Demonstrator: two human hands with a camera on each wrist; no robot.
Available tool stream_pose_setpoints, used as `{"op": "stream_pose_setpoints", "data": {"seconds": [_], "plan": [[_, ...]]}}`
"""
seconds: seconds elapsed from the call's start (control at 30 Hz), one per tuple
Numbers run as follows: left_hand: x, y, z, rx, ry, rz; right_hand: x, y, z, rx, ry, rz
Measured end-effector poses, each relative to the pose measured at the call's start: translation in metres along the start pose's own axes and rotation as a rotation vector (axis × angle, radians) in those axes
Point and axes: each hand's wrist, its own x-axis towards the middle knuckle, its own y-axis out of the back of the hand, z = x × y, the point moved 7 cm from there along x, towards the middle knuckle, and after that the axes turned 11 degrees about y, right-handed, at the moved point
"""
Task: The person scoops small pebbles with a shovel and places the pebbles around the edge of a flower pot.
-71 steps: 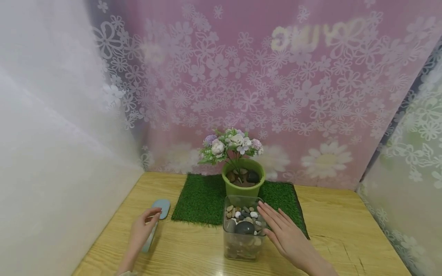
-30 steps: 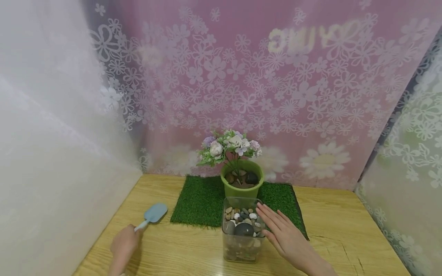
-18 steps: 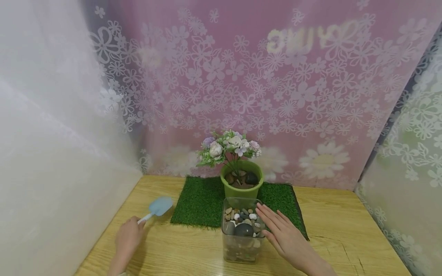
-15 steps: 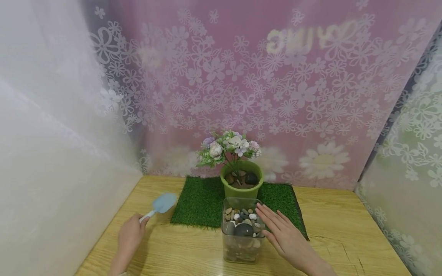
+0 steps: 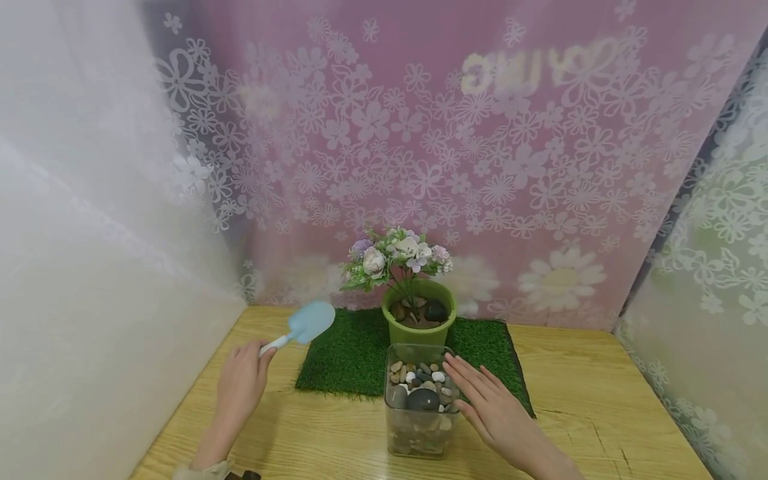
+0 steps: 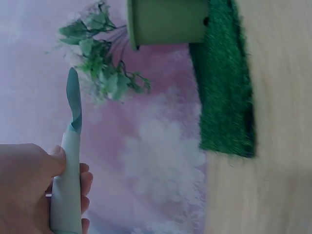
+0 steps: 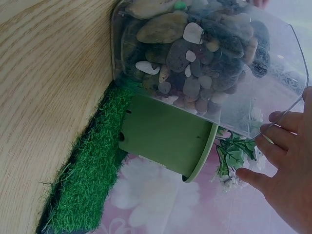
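Note:
In the head view my left hand (image 5: 242, 380) grips a small light-blue garden trowel (image 5: 312, 321) by its pale handle, held up over the table. The left wrist view shows the fingers and thumb curled round that handle (image 6: 67, 185), with the blade seen edge-on. My right hand (image 5: 498, 413) keeps its fingers straight, resting at the right rim of a clear square container (image 5: 417, 437). Mixed pebbles (image 7: 190, 63) and larger stones fill much of that container. Behind it stands a green flowerpot (image 5: 411, 335) with white and purple flowers (image 5: 397, 257) and several stones inside.
A green artificial-grass mat (image 5: 342, 363) lies under the pot on the wooden table (image 5: 576, 373). Pink flower-patterned sheeting (image 5: 420, 167) hangs behind the table. A pale wall (image 5: 120, 267) closes in on the left, and a patterned sheet (image 5: 708, 333) on the right.
My left hand has taken the trowel from the table, lifted it, and moved it forward and right toward the mat. The right hand stays at the container's rim.

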Motion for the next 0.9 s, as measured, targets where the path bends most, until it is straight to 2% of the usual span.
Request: {"op": "stream_pose_setpoints", "data": {"seconds": [0.1, 0.17, 0.3, 0.5, 0.7, 0.9], "plan": [[0.007, 0.007, 0.019, -0.014, -0.098, 0.06, 0.0, 0.0, 0.0, 0.0, -0.002, -0.002], [0.011, 0.012, 0.033, -0.03, -0.153, 0.074, 0.0, 0.0, 0.0, 0.005, -0.006, -0.003], [0.018, 0.019, 0.061, -0.067, -0.216, 0.04, -0.001, -0.001, 0.001, 0.014, -0.006, -0.005], [0.023, 0.023, 0.098, -0.054, -0.296, -0.033, -0.001, -0.001, 0.001, 0.028, -0.003, -0.006], [0.025, 0.023, 0.129, -0.018, -0.414, -0.007, 0.0, -0.001, 0.0, 0.032, -0.001, -0.004], [0.029, 0.019, 0.152, 0.005, -0.549, 0.016, -0.001, -0.001, 0.0, 0.031, -0.002, -0.002]]}}
